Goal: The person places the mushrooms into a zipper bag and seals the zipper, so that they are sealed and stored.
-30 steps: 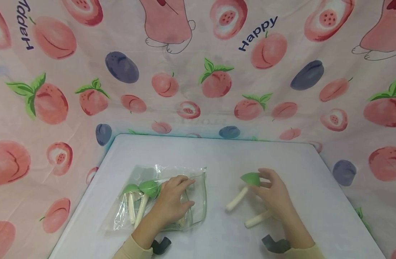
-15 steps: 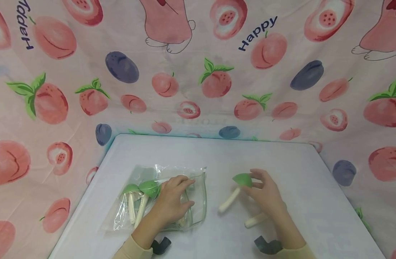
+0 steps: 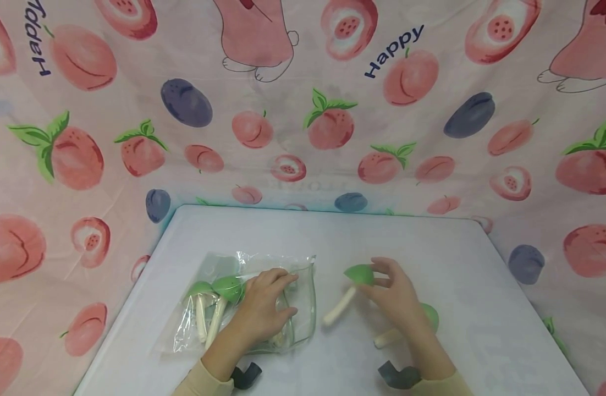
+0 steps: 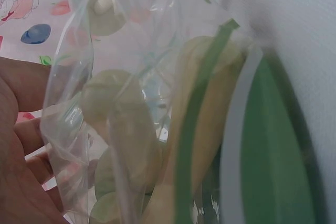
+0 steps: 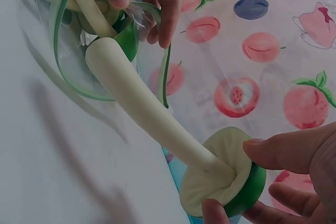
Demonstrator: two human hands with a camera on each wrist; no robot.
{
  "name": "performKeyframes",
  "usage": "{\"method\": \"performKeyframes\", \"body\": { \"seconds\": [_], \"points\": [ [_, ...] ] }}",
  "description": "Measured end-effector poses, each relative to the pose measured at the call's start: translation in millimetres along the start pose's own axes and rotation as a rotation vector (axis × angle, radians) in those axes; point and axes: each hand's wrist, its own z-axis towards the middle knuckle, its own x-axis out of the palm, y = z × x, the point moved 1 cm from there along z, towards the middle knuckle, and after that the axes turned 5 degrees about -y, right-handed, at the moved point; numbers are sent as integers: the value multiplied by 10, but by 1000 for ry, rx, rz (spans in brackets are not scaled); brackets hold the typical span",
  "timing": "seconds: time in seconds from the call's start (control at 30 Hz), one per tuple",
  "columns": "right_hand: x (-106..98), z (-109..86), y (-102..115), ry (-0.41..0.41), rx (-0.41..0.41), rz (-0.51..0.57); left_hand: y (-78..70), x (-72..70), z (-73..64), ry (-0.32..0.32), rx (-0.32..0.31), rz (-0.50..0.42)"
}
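Observation:
My right hand [image 3: 394, 297] pinches a green-capped toy mushroom [image 3: 358, 273] by its cap, held above the table. Its cream stem points down and left, and in the right wrist view the stem end [image 5: 102, 53] overlaps the bag's mouth. A clear zip bag [image 3: 305, 300] lies to the left with several such mushrooms [image 3: 229, 289] inside. My left hand [image 3: 265, 311] rests at the bag's mouth, fingers and thumb spread apart. In the right wrist view, its thumb and fingers [image 5: 167, 19] touch the green-edged rim, and the mouth gapes. My right wrist partly hides another mushroom [image 3: 431, 316] on the table.
The white table [image 3: 362, 236] reaches back to a pink fruit-print cloth [image 3: 303, 121], which also hangs at both sides. Black curved pieces [image 3: 246, 375] sit at both wrists.
My right hand has moved left toward the bag with the mushroom in its grip, uncovering the cap of the mushroom behind its wrist. My left hand and the bag have stayed in place.

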Motion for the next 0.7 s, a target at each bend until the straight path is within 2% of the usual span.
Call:
{"method": "performKeyframes", "body": {
  "seconds": [0.7],
  "points": [
    [260, 27, 18, -5, -48, 54, 7, 12, -3, 4, -2, 11]
  ]
}}
